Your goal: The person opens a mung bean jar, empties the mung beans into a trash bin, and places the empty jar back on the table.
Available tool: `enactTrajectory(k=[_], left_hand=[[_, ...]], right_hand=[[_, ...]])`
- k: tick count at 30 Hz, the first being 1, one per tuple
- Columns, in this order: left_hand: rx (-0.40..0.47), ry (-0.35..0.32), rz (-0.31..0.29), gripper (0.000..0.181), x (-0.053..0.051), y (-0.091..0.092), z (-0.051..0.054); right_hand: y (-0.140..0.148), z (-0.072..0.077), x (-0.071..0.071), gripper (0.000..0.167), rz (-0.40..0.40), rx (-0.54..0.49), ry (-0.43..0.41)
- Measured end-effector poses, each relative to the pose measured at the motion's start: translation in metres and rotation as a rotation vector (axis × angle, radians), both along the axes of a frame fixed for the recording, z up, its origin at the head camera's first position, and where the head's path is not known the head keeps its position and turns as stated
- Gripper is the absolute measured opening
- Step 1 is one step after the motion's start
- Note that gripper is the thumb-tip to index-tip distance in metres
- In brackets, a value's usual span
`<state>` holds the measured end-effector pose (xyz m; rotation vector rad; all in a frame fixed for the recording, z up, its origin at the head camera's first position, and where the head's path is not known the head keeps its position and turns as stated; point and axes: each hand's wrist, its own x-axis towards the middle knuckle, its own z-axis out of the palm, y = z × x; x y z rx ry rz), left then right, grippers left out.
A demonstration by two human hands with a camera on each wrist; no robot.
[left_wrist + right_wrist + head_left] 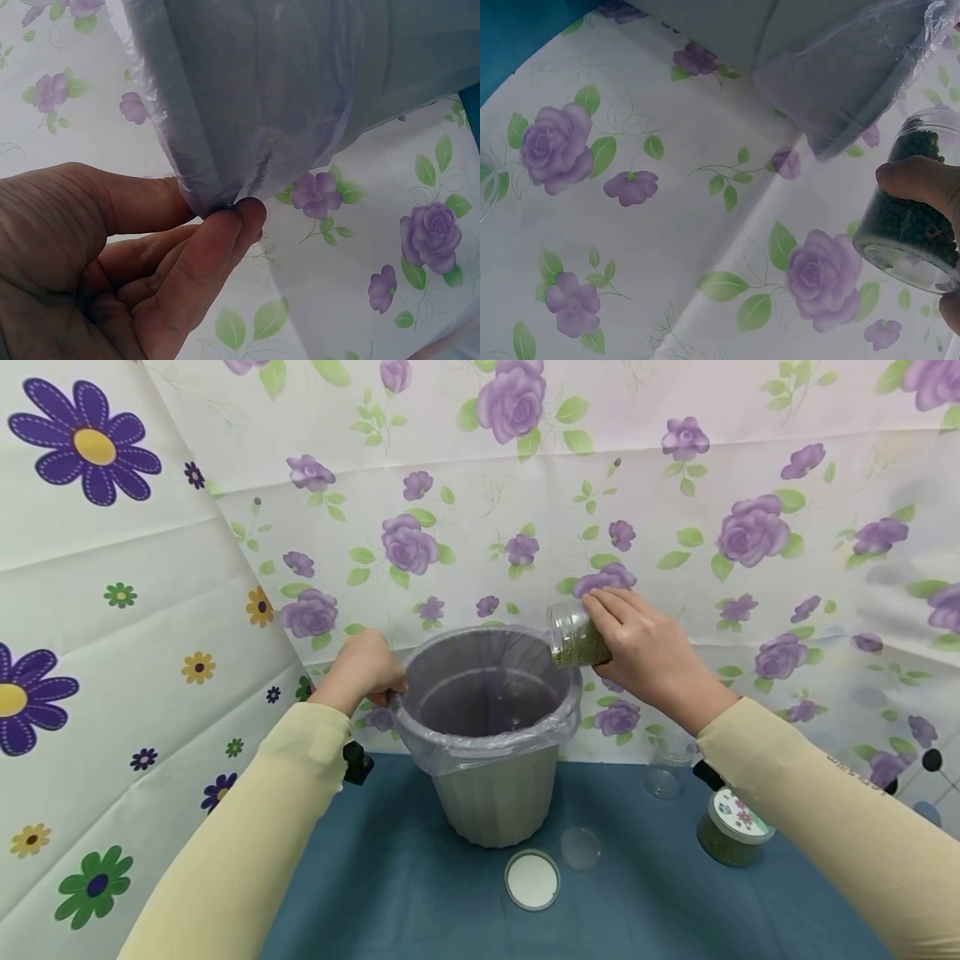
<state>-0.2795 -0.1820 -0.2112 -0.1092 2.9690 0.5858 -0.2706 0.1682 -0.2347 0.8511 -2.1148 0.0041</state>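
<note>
A grey trash bin point(495, 802) stands upright, lined with a thin, clear purplish bag point(480, 752) folded over its rim. At the bin's left rim, my left hand point(367, 668) pinches the bag and rim between thumb and fingers; the left wrist view shows this pinch point(225, 214) close up. My right hand point(648, 647) grips a clear jar point(576, 633) partly filled with small green beans. The jar is tilted on its side, its open mouth pointing left over the bin's right rim. In the right wrist view, the thumb lies across the jar point(911, 217).
On the blue table point(637, 893) lie a white-lined lid point(532, 880) and a clear disc point(581, 848), in front of the bin. An empty clear jar point(664, 772) and a lidded jar point(735, 828) with green contents stand at right. Flowered sheets point(465, 485) hang behind.
</note>
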Motion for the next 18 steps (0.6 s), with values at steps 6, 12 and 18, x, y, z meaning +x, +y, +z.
enactTrajectory(k=[6,12,18], left_hand=[[0.001,0.002,0.008,0.015,-0.0004,0.0008,0.0006],[-0.019,0.003,0.005,0.015,-0.0007,0.0011,0.0012],[-0.003,0.01,0.008,0.014,-0.0006,0.0,-0.0003]], right_hand=[[0.0001,-0.0007,0.0007,0.09,-0.002,0.011,0.002],[-0.0001,-0.001,0.0003,0.091,0.001,0.017,-0.001],[-0.0006,-0.0027,0.0002,0.091,0.001,0.031,0.004]])
